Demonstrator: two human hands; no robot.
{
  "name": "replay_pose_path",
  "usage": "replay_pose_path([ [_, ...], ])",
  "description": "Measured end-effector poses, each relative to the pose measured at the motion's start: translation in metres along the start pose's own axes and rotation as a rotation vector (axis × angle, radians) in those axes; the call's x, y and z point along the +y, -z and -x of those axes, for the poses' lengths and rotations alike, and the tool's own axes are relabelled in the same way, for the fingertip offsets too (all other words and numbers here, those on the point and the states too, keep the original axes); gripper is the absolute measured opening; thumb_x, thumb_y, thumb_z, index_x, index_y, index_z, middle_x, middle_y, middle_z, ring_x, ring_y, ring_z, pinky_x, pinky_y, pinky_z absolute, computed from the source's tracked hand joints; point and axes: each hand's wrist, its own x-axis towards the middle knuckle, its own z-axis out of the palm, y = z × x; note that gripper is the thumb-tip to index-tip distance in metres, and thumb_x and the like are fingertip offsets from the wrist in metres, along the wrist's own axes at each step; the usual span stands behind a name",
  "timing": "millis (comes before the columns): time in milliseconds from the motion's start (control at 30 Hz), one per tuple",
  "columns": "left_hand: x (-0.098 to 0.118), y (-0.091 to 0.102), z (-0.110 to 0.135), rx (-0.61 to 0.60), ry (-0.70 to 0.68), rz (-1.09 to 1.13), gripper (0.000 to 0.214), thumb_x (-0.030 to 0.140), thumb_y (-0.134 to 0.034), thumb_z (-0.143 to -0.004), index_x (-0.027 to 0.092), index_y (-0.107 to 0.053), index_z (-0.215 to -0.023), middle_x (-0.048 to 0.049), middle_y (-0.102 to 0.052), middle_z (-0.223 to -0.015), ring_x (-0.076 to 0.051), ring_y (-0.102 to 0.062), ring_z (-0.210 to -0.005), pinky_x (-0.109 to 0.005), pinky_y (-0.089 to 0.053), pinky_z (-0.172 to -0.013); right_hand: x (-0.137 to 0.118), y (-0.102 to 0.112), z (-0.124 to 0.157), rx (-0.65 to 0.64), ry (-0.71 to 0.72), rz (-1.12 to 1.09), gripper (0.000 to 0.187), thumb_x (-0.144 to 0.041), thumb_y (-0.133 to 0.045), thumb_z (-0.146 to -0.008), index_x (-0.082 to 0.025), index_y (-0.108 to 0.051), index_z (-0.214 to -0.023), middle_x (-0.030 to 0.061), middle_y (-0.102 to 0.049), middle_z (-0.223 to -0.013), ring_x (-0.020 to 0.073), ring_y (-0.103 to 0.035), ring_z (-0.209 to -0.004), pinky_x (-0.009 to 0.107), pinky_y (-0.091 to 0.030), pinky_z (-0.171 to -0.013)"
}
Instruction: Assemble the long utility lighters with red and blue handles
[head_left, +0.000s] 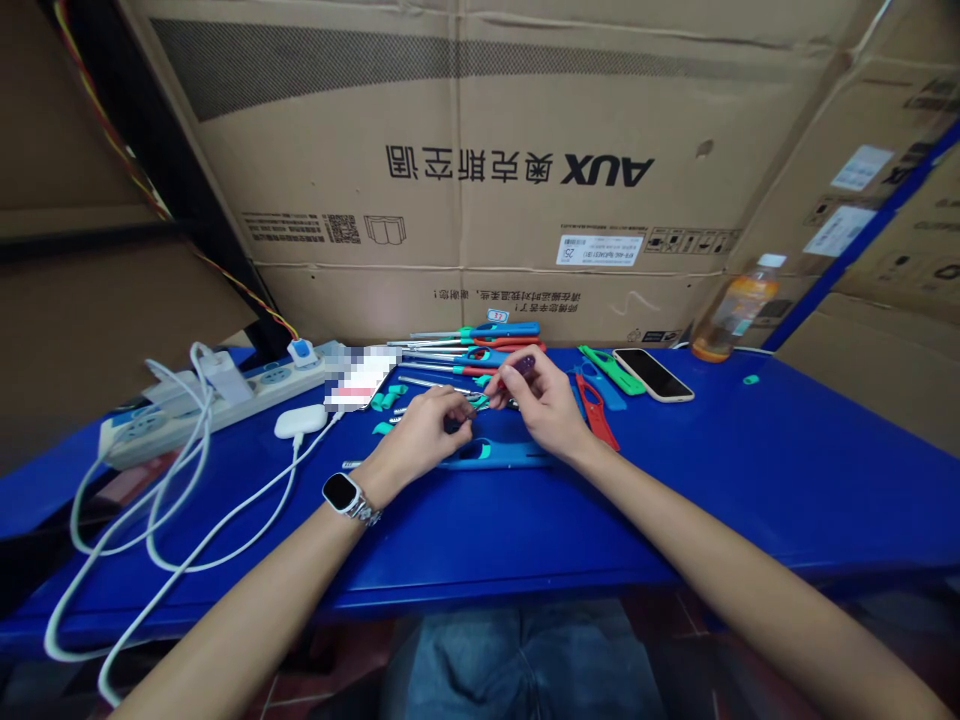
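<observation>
My right hand (551, 405) is closed around a dark purple, see-through piece (527, 366), most of it hidden by the fingers. Close beside it, my left hand (427, 435), below a wrist with a watch (341, 492), is closed with fingertips together. A small teal part (478, 401) shows at its fingertips; a dark object under the fingers is too covered to name. A blue long-nosed lighter (499, 456) lies just below both hands. Behind them, several assembled long-nosed lighters (510, 330) lie in a pile, metal tubes pointing left. Loose teal pieces (386, 398) lie beyond my left hand.
Right of my hands are red (598, 412) and green (611, 370) plastic handle shells, a phone (654, 375) and a drink bottle (739, 308). On the left are a power strip (247, 395), white cables (202, 568) and a white case (301, 421). Cardboard (420, 230) walls the back.
</observation>
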Motion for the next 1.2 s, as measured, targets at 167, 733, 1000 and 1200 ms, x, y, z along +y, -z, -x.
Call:
replay_pose_path([
  [167, -0.0042, 0.0015, 0.0007, -0.014, 0.025, 0.026, 0.005, 0.017, -0.065, -0.080, 0.016, -0.067, -0.084, -0.0031, -0.064, -0.080, -0.017, -0.060, -0.074, -0.029, -0.046, -0.069, -0.0022, 0.0020, -0.0005, 0.017, 0.004, -0.017, 0.024, -0.043, -0.056, -0.095, -0.021, -0.052, -0.091, 0.0003, -0.067, -0.077, 0.0112, -0.065, -0.065, 0.027, -0.056, -0.064],
  [733, 0.0036, 0.0066, 0.0028, -0.012, 0.117, 0.074, 0.017, 0.024, -0.061, -0.085, 0.016, -0.066, -0.071, -0.0033, -0.067, -0.073, -0.016, -0.059, -0.065, -0.027, -0.040, -0.059, -0.0057, 0.0002, 0.0016, 0.026, 0.003, 0.017, 0.022, -0.043, -0.057, -0.094, -0.021, -0.051, -0.092, -0.0008, -0.068, -0.076, 0.0113, -0.066, -0.063, 0.026, -0.056, -0.063],
  [1000, 0.0015, 0.0071, 0.0015, 0.002, 0.005, 0.012, 0.016, 0.021, -0.060, -0.088, 0.017, -0.068, -0.075, -0.0035, -0.066, -0.076, -0.017, -0.058, -0.070, -0.028, -0.042, -0.065, -0.0073, -0.0030, 0.0040, 0.002, 0.014, 0.069, 0.021, -0.042, -0.056, -0.095, -0.022, -0.050, -0.091, -0.0007, -0.068, -0.076, 0.0119, -0.066, -0.063, 0.027, -0.055, -0.062],
  [1200, 0.0022, 0.0075, 0.0022, 0.002, 0.026, 0.051, 0.013, 0.021, -0.064, -0.086, 0.017, -0.068, -0.074, -0.0031, -0.066, -0.076, -0.016, -0.059, -0.070, -0.027, -0.043, -0.065, -0.0095, 0.0006, 0.0020, 0.070, 0.023, 0.090, 0.021, -0.041, -0.055, -0.095, -0.021, -0.050, -0.091, -0.0010, -0.067, -0.075, 0.0115, -0.065, -0.063, 0.027, -0.055, -0.062],
])
